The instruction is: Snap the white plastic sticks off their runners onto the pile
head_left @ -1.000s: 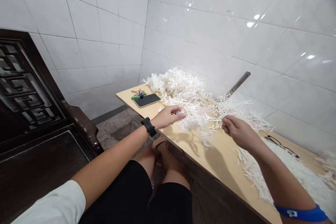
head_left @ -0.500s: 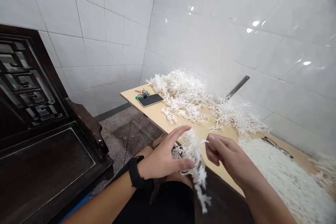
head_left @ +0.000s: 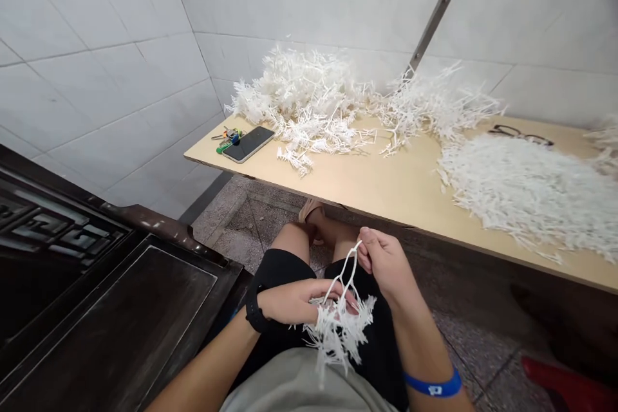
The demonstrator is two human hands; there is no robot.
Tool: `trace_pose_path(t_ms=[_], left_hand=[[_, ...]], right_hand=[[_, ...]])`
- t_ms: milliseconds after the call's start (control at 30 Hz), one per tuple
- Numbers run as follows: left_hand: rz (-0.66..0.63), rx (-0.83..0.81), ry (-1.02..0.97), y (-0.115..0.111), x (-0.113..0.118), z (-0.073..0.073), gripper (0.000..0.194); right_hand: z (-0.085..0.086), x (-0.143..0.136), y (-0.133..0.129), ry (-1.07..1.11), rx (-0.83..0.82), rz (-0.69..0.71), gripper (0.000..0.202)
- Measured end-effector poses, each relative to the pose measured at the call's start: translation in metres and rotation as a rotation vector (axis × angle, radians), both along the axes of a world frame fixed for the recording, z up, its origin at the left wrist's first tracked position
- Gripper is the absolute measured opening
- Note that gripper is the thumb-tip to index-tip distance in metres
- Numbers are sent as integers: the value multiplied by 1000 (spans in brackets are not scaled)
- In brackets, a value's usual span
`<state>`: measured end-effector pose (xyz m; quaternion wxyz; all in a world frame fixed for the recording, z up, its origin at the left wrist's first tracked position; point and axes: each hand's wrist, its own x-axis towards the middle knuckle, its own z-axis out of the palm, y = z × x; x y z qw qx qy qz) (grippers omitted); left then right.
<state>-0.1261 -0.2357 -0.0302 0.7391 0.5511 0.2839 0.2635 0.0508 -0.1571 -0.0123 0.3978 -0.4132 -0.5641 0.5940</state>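
Above my lap, my right hand (head_left: 381, 261) is closed in a pinch on the stem end of a white branched sprig (head_left: 340, 328). Its thin stems fork downward from those fingertips into a bushy, frayed tuft. My left hand (head_left: 299, 300), with a black band at the wrist, is curled around the tuft from the left. Some of its fingers pass behind the stems, and the tuft partly hides the fingertips. A heap of similar white sprigs (head_left: 309, 93) lies at the back of the tan table (head_left: 376, 187).
A phone (head_left: 249, 144) and keys (head_left: 230, 138) lie near the table's left end. To the right are a spread of short white pieces (head_left: 531, 193) and glasses (head_left: 521, 134). A metal bar (head_left: 429, 32) leans against the wall. A dark wooden chair (head_left: 125, 309) stands at left.
The view has tilted down and turned right. Both hands are now lower, over my lap, away from the table edge. The sprig's forked stems now stretch between my two hands.
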Motion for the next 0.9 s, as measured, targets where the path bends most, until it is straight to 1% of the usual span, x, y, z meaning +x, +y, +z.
trace_pose_path(t_ms=[33, 100, 167, 233, 300, 367, 433, 500, 600, 667, 700, 733, 800, 867, 900], left_hand=[[-2, -7, 25, -1, -2, -7, 43], [42, -36, 85, -1, -7, -19, 50], [106, -62, 128, 0, -11, -26, 53], [158, -87, 128, 2, -11, -31, 49], [208, -138, 87, 5, -6, -37, 45], [280, -231, 9, 7, 1, -46, 44], [390, -341, -86, 9, 7, -60, 44], [526, -445, -162, 11, 10, -74, 42], [752, -550, -189, 17, 5, -92, 39], [859, -626, -162, 21, 1, -99, 35], [884, -661, -139, 24, -1, -102, 33], [889, -686, -111, 27, -2, -105, 31], [865, -683, -30, 36, -2, -110, 30], [812, -619, 103, 49, 0, -116, 32], [782, -551, 187, 58, 0, -119, 32]], right_hand=[[-6, 0, -2, 10, -10, -21, 49], [-14, 2, -3, 45, -29, -83, 47], [-16, 5, -3, 97, -53, -142, 45], [-14, 8, -2, 154, -82, -170, 44], [-9, 8, -2, 191, -97, -180, 43], [-6, 5, -1, 201, -83, -186, 43], [-13, 0, -2, 182, -54, -156, 39], [-33, -7, -3, 139, -21, -92, 32], [-80, -20, -6, 27, -17, -46, 26], [-111, -29, -6, -84, -103, -28, 26], [-123, -34, -5, -128, -158, -10, 25], [-132, -38, -3, -151, -212, 4, 24], [-141, -45, 3, -128, -317, 6, 23], [-142, -52, 13, -70, -419, 5, 24], [-141, -57, 20, -59, -461, 17, 25]])
